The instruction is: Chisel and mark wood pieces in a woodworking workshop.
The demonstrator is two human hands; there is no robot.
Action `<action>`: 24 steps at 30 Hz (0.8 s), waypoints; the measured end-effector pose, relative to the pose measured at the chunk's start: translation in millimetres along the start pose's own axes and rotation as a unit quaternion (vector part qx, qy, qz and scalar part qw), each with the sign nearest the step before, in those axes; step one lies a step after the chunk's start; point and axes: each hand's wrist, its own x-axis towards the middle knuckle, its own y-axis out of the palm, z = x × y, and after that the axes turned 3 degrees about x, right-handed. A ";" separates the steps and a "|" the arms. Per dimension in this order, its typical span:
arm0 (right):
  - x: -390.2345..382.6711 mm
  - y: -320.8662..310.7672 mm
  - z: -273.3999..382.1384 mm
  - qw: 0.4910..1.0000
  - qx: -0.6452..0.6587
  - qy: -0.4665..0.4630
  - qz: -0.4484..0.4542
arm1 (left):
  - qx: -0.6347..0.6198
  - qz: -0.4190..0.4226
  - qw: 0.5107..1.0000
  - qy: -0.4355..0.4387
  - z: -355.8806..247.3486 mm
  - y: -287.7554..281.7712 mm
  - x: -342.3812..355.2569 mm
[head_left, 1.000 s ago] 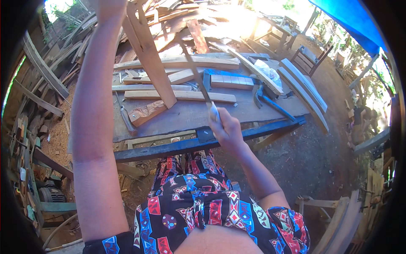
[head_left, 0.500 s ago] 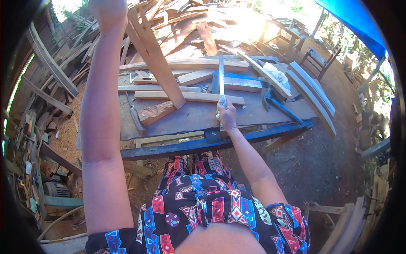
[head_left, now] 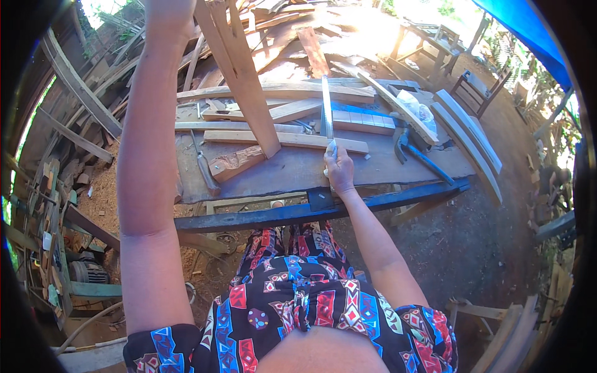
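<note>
My right hand (head_left: 339, 169) is wrapped round the pale handle of a narrow hand saw (head_left: 327, 112) above the workbench (head_left: 286, 168), its long blade pointing away from me. My left hand (head_left: 169, 17) is raised high at the upper left, beside the top of a long wooden board (head_left: 242, 78). The upper frame edge cuts off its fingers, so its grip is hidden. The board leans, with its lower end at the bench, by a short rough wood block (head_left: 236, 163). A chisel-like tool (head_left: 206, 168) lies left of the block.
Across the bench lie wooden strips (head_left: 286, 140), a blue-edged wood piece (head_left: 360, 121), a hammer (head_left: 423, 158) and a clear plastic bag (head_left: 415, 110). Curved planks (head_left: 469, 143) lean at its right end. Scrap timber (head_left: 280, 37) is heaped behind; a motor (head_left: 88, 271) sits at lower left.
The whole view has shifted slightly. Relative to the bench, the saw's tip has swung a little left and its blade shows more edge-on. My left arm stays raised by the board.
</note>
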 end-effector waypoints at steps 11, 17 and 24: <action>2.2 -7.3 1.2 0.999 0.003 0.036 0.010 | -0.214 0.058 0.954 -0.200 -9.9 19.3 -16.8; 3.9 -2.7 -7.9 1.000 0.020 0.015 0.008 | -0.250 0.167 0.946 -0.122 15.9 9.7 -16.5; 4.3 -9.4 4.0 0.995 0.068 0.071 0.014 | -0.224 0.129 0.965 -0.052 7.7 17.3 -27.0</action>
